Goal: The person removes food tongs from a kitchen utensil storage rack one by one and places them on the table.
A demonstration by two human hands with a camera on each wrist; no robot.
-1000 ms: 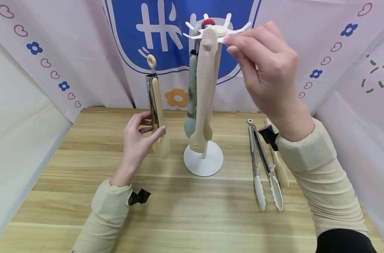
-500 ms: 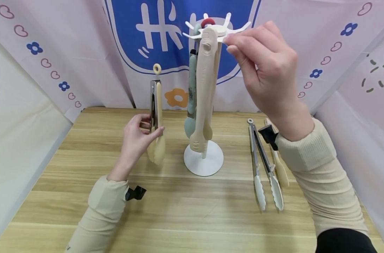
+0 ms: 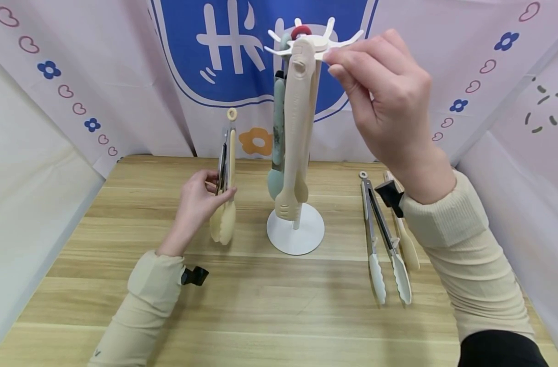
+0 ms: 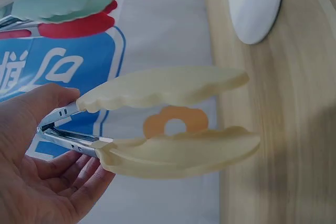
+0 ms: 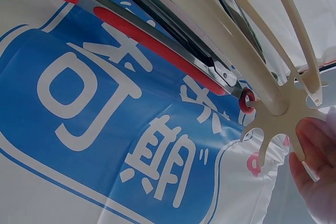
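My left hand [image 3: 194,201] grips a pair of pale yellow tongs [image 3: 223,224] left of the white stand. They hang nearly upright, pull ring up and scalloped heads down. In the left wrist view, thumb and fingers lie on opposite arms, and the two heads [image 4: 165,85] are apart. My right hand [image 3: 391,94] pinches one hook of the stand's top [image 3: 322,45]. From the stand hang a beige slotted tool [image 3: 296,117], mint green tongs [image 3: 279,122] and, clearest in the right wrist view, red-handled tongs [image 5: 157,51]. A further beige tool behind is partly hidden.
The stand's round white base [image 3: 283,239] rests on the wooden table [image 3: 279,316]. On the right lie white-tipped tongs [image 3: 376,278], spread apart, beside a cream utensil [image 3: 409,250] partly hidden by the right wrist. A printed cloth [image 3: 169,132] hangs behind the table.
My left hand has lowered the yellow tongs a little, and their ring end has come down and slightly right. Their heads have swung left. The right hand has stayed on the hook.
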